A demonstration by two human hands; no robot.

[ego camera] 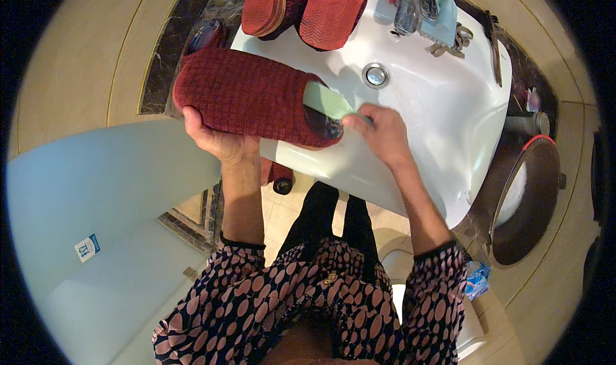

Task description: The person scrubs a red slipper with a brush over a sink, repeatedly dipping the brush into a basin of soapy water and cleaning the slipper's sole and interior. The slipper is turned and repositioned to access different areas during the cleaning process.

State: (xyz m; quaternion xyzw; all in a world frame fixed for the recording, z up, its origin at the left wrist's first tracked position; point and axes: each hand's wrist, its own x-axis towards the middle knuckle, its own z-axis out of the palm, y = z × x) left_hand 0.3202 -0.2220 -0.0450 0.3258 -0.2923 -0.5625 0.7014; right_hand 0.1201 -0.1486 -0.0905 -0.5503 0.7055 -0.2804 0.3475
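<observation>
My left hand [216, 138] holds a dark red knitted fabric slipper [245, 95] from below at its toe end, above the left side of a white washbasin [433, 124]. My right hand [382, 134] grips the narrow end of a pale green flat tool [327, 100], perhaps a brush, whose wide part reaches into the slipper's opening; its far end is hidden. At the basin's far edge rest two slippers with red ridged soles [334, 11].
The metal drain [375, 75] lies in the basin. Bottles [408, 11] and a light blue plastic item [442, 20] crowd its far right edge. A dark round basin [527, 201] leans at the right. A frosted panel [106, 182] stands at the left.
</observation>
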